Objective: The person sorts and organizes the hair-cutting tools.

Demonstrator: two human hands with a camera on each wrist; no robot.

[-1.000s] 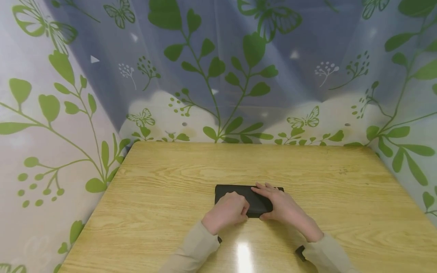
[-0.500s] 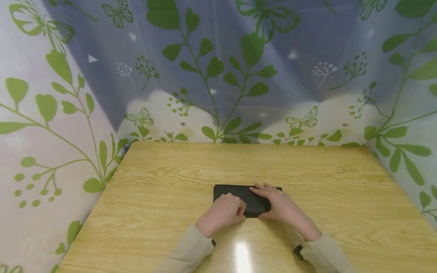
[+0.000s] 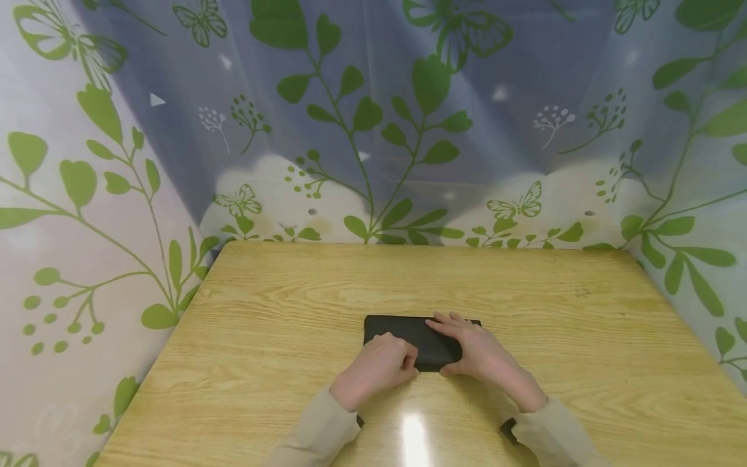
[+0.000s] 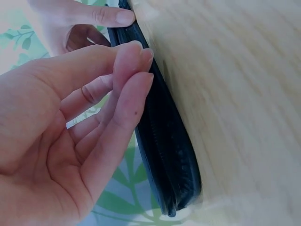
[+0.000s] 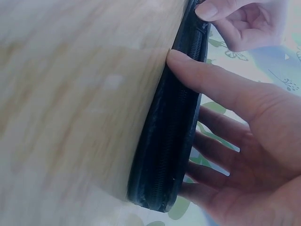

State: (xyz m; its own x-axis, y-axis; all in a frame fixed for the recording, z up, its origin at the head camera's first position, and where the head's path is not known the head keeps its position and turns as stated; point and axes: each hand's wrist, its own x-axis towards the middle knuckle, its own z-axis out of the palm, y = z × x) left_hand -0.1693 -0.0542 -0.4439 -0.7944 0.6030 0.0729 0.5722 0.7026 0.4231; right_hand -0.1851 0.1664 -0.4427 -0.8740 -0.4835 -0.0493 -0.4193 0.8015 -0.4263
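Note:
A black zip wallet [image 3: 433,350] lies flat on the wooden table, its zipped side facing the person. My left hand [image 3: 376,370] is at the near edge, thumb and index finger pinching the zip pull, which the fingertips mostly hide. In the right wrist view the zip slider [image 5: 201,27] shows just under that thumb, with zip teeth [image 5: 162,176] running along the side. My right hand [image 3: 487,358] holds the wallet's right part, fingers spread over the top and thumb against the zipped side. The left wrist view shows the wallet's left end [image 4: 176,188] beyond the pinching fingers.
The wooden table [image 3: 292,285] stretches out on all sides of the wallet. Behind and beside it hangs a cloth [image 3: 513,117] printed with green leaves and butterflies. Dark bands show at both sleeve cuffs, and a bright reflection lies on the table's near part.
My left hand has slid slightly left along the wallet's near edge, still pinching. The right hand and the wallet have stayed in place apart from a small shift of the whole view.

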